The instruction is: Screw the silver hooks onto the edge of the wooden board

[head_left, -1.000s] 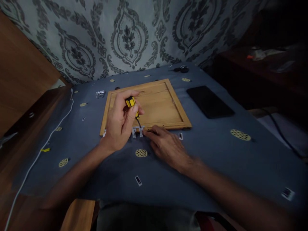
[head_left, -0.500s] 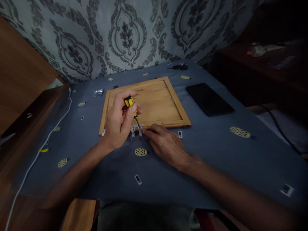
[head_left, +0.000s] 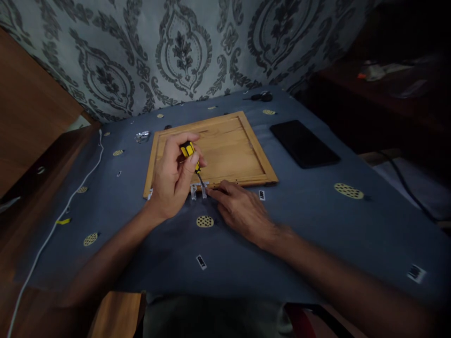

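Observation:
My left hand (head_left: 171,180) is closed around the yellow and black handle of a screwdriver (head_left: 188,149). Its shaft slants down to a metal hinge (head_left: 203,191) on the near edge of a framed wooden panel (head_left: 225,145). The panel lies flat on the table. My right hand (head_left: 243,211) reaches in from the right, fingers bent and fingertips against the hinge and the panel's edge; its thumb is partly hidden. Another bit of metal (head_left: 150,193) shows at the panel's near left corner, mostly behind my left wrist.
Beyond the panel's left side lies a loose metal hinge (head_left: 143,135). A black tablet or phone (head_left: 305,143) rests to the right, and a dark object with a thin tip (head_left: 262,96) at the back. A white cable (head_left: 84,180) runs down the left of the blue tablecloth (head_left: 246,272).
The whole view has shifted slightly. Both hands, the screwdriver and the panel keep nearly the same positions relative to one another.

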